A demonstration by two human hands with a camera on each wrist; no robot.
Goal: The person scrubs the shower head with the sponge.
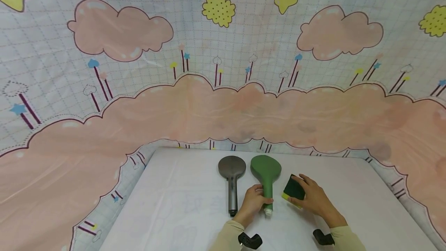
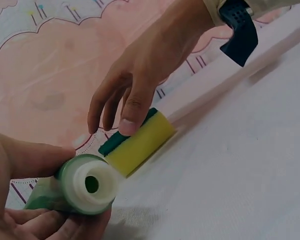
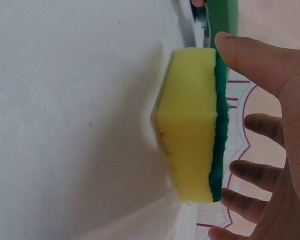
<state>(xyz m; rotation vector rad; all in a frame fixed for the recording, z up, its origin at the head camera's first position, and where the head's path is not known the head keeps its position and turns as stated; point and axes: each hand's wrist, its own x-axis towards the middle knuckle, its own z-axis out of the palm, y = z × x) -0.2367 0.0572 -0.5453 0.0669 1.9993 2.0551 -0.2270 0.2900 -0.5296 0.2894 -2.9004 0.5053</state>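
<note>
1. Tabletop (image 1: 167, 189), white, spreads out below a backdrop (image 1: 244, 115) printed with clouds, stars and a broad peach band.
2. The grey shower head (image 1: 232, 183) lies on the table with its round head toward the backdrop and its dark-tipped handle toward the person; it is left of the green one, apart from it.
3. The left hand (image 1: 251, 204) comes next, its fingers clamped on the handle of the green shower head (image 1: 266, 171) near the end. A pale sleeve (image 1: 226, 237) and a black wrist device (image 1: 250, 240) show behind it.
4. The green shower head has its round head toward the backdrop as well; its white end piece (image 1: 268, 212), hollow in the left wrist view, points toward the person.
5. The sponge (image 1: 294, 188) lies on the table just right of the green handle, yellow foam underneath and dark green scouring layer uppermost.
6. The right hand (image 1: 315, 198) is over the sponge, fingers spread apart from one another and from the thumb, whose tip is at the green layer; whether it presses there, I cannot tell. A second black device (image 1: 323, 237) sits at this wrist.
</note>
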